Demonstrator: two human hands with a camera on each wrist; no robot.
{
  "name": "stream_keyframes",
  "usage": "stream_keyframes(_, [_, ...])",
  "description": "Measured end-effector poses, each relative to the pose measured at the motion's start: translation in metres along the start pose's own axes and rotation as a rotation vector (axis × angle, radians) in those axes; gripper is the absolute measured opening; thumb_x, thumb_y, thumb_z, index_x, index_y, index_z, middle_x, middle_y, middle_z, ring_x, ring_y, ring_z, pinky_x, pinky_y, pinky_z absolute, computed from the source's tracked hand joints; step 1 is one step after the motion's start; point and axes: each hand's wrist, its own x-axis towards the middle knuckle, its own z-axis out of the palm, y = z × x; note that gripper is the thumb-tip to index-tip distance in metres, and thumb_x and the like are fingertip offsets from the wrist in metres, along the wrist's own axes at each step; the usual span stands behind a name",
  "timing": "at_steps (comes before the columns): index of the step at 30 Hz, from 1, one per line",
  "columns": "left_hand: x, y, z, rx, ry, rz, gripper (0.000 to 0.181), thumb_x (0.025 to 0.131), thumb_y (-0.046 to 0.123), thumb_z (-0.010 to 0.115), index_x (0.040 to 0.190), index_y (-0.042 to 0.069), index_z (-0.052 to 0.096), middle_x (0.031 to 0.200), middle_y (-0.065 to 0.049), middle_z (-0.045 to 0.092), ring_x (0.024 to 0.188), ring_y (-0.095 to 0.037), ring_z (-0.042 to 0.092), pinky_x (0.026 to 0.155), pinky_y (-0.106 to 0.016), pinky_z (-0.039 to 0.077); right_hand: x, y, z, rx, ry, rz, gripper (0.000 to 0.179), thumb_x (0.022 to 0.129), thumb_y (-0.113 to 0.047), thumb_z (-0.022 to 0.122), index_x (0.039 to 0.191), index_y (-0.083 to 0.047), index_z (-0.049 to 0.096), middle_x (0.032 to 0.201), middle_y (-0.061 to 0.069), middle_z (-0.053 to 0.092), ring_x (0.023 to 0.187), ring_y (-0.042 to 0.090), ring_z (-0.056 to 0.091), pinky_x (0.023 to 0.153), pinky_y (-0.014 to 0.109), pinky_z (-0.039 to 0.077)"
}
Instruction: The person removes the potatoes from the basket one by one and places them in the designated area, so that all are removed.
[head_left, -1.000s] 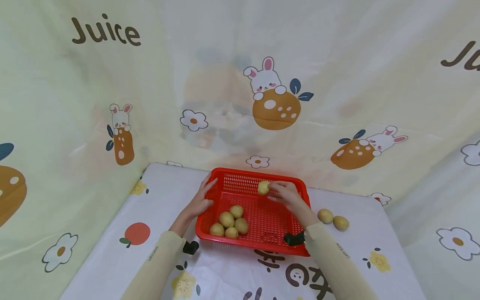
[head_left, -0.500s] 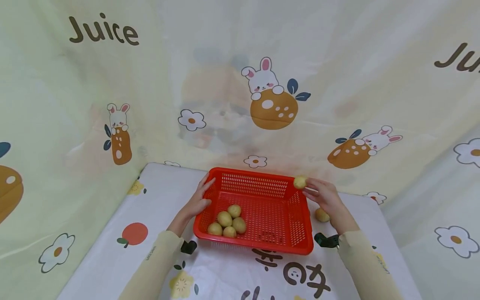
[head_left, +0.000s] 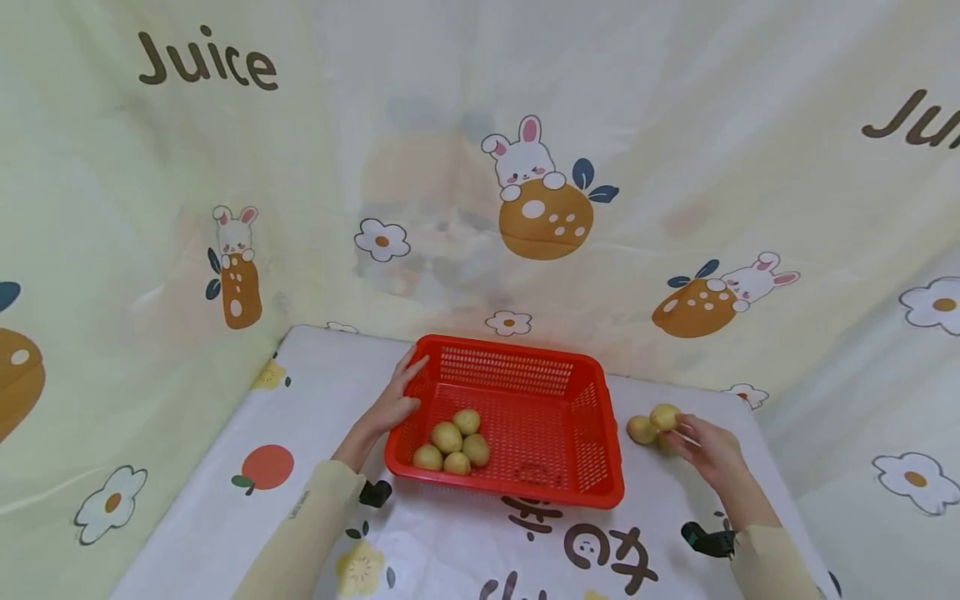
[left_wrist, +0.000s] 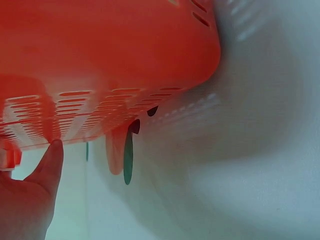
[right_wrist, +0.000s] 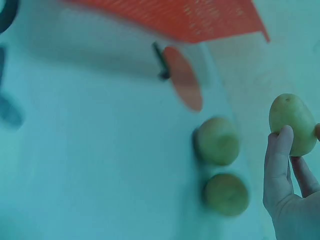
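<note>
A red plastic basket point(head_left: 504, 495) with slotted walls stands on the table, with several potatoes point(head_left: 447, 437) gathered in its front left corner. My left hand point(head_left: 384, 410) rests against the basket's left side, fingers spread; the left wrist view shows the thumb point(left_wrist: 51, 161) touching the slotted wall from outside. To the right of the basket, my right hand point(head_left: 712, 454) pinches a potato point(right_wrist: 292, 122) between thumb and fingers. It holds this potato above two others on the cloth, one potato point(head_left: 641, 429) nearer the basket and another potato point(head_left: 667, 444) partly hidden by the hand.
A white printed cloth point(head_left: 442, 550) covers the table. Cream printed curtains point(head_left: 420, 167) hang close behind the basket and along both sides. A black wrist camera point(head_left: 375, 493) sits at the left cuff, near the basket's front left corner.
My right hand has carried the potato out of the basket, over its right wall, and lowered it toward the two potatoes on the cloth. The left hand has stayed at the basket's side.
</note>
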Motion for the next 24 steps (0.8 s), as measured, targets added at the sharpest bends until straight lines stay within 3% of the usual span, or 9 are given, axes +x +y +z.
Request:
stream_keyframes(5, [0.002,0.000,0.002,-0.007,-0.009,-0.039,0.079,0.078,-0.010,0.047,0.154,0.001,0.028,0.165,-0.009,-0.004,0.149,-0.036,0.000,0.112,-0.063,0.022,-0.001,0.009,-0.024,0.009,0.036,0.031,0.008,0.097,-0.017,0.060,0.090,-0.016,0.062,0.087,-0.001,0.063,0.082,0.013,0.068,0.087,0.026,0.054])
stream_keyframes(7, [0.000,0.009,0.001,-0.013,-0.029,-0.061,0.079,0.078,-0.011,0.047,0.154,-0.002,0.027,0.165,-0.013,-0.005,0.149,-0.038,0.000,0.112,-0.062,0.024,-0.001,0.014,-0.032,0.020,0.049,0.052,0.011,0.097,-0.018,0.060,0.087,-0.017,0.064,0.085,-0.002,0.063,0.082,0.013,0.068,0.087,0.026,0.054])
stream_keyframes(10, [-0.001,0.010,0.002,-0.013,-0.040,-0.059,0.079,0.078,-0.012,0.046,0.154,-0.002,0.025,0.164,-0.015,-0.007,0.149,-0.039,-0.002,0.112,-0.062,0.023,-0.003,0.020,-0.041,0.027,0.047,0.071,0.016,0.098,-0.019,0.058,0.083,-0.018,0.065,0.084,-0.003,0.063,0.082,0.012,0.068,0.088,0.026,0.053])
stream_keyframes(16, [0.002,-0.004,0.006,-0.001,-0.016,-0.036,0.080,0.077,-0.011,0.046,0.154,0.001,0.028,0.165,-0.009,-0.004,0.149,-0.036,0.000,0.112,-0.062,0.024,-0.010,0.029,-0.053,0.026,0.018,0.058,0.023,0.098,-0.018,0.058,0.077,-0.020,0.068,0.084,-0.002,0.065,0.082,0.012,0.069,0.088,0.026,0.053])
stream_keyframes(24, [0.002,0.000,0.000,0.012,-0.012,-0.053,0.081,0.077,-0.011,0.047,0.154,0.001,0.027,0.165,-0.010,-0.005,0.149,-0.036,0.000,0.112,-0.062,0.024,-0.006,0.051,-0.061,-0.020,-0.018,0.046,0.029,0.099,-0.013,0.054,0.076,-0.018,0.071,0.083,0.001,0.069,0.080,0.014,0.070,0.084,0.027,0.055])
